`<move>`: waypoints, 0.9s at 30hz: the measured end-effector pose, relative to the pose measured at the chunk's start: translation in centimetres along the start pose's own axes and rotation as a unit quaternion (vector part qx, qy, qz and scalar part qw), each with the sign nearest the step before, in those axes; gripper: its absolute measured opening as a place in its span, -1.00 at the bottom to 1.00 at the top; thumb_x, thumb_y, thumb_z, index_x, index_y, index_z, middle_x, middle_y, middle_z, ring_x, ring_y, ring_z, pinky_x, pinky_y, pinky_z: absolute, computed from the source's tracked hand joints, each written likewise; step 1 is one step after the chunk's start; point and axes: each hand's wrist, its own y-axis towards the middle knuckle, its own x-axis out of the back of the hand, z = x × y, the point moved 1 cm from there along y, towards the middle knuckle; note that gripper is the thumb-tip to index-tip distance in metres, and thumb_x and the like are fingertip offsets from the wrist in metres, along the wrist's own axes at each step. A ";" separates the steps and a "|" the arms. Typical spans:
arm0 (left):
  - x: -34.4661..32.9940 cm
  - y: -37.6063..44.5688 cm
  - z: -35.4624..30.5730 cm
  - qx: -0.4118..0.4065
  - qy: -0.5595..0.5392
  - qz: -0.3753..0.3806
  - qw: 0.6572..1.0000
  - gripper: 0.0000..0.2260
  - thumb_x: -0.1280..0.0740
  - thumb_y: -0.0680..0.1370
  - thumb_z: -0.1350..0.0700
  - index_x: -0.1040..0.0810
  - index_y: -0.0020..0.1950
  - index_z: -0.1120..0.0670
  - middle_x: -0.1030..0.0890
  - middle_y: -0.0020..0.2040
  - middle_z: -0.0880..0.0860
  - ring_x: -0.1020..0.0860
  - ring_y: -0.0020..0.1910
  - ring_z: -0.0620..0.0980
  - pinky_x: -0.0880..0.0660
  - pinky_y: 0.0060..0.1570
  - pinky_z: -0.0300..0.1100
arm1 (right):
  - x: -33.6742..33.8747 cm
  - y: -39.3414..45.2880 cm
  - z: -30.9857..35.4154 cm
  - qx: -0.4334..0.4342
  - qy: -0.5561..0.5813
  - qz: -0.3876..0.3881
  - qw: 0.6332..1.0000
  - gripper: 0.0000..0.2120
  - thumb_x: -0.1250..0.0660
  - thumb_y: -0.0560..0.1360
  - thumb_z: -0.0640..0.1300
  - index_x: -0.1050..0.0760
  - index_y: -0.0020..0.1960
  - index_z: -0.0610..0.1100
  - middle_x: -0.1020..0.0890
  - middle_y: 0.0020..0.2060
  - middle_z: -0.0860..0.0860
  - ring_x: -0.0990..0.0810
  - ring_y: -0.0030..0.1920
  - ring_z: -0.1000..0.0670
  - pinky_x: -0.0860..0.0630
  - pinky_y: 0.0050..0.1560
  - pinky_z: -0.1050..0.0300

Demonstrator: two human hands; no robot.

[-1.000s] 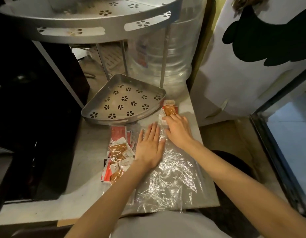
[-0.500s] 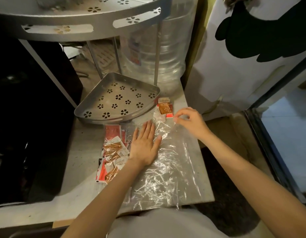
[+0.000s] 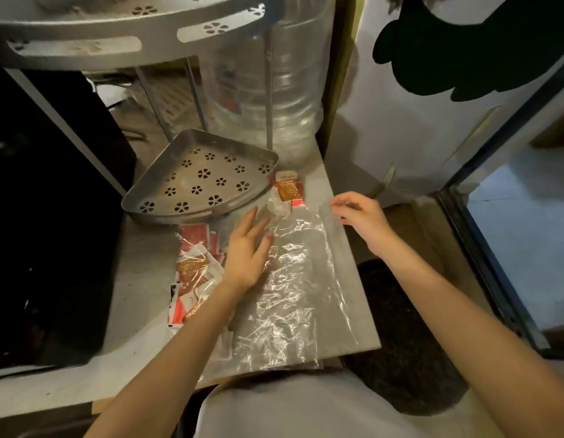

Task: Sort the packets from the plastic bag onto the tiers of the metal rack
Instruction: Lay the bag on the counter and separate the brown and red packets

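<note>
Two hands work over a clear plastic bag [image 3: 293,289] spread flat on the grey table [image 3: 141,279]. Left hand [image 3: 247,248] lies flat on the bag's left edge, fingers straight. Right hand [image 3: 363,216], at the bag's 1 o'clock corner, pinches the film with curled fingers. Packets [image 3: 197,267] lie heaped at the left hand's 9 o'clock; one packet [image 3: 287,189] sits at the bag's 12 o'clock, beside the metal rack's lowest tier [image 3: 205,181].
</note>
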 end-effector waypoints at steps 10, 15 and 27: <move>-2.0 -7.9 -2.9 -0.133 0.238 0.144 0.951 -0.41 0.19 0.54 -0.25 0.00 0.50 0.01 0.00 0.52 -0.05 0.17 0.50 -0.11 0.30 0.45 -0.07 | -1.3 -1.4 0.6 0.019 0.026 -0.032 0.999 -0.75 -0.34 0.46 -0.27 -0.50 0.13 -0.14 -0.58 0.05 -0.09 -0.57 0.04 -0.02 -0.51 0.14 0.07; -2.7 -8.7 -3.3 -0.122 0.266 0.145 0.945 -0.53 0.14 0.61 -0.08 0.08 0.50 0.02 0.02 0.53 -0.01 0.18 0.50 -0.04 0.38 0.40 -0.09 | -2.9 -5.1 -0.4 -0.008 -0.008 -0.039 0.999 -0.44 -0.42 0.38 -0.06 -0.29 0.32 -0.01 -0.52 0.06 0.08 -0.53 -0.06 0.19 -0.46 -0.07 0.36; -3.6 -10.0 -2.3 -0.109 0.232 0.199 0.946 -0.47 0.34 0.53 -0.16 0.10 0.49 -0.05 0.06 0.53 -0.05 0.20 0.49 -0.12 0.29 0.46 -0.07 | -5.2 -10.9 -1.5 0.032 -0.314 0.005 0.949 -0.88 -0.23 0.52 -0.15 -0.43 -0.19 -0.15 -0.57 -0.31 -0.06 -0.56 -0.29 -0.04 -0.51 -0.24 0.07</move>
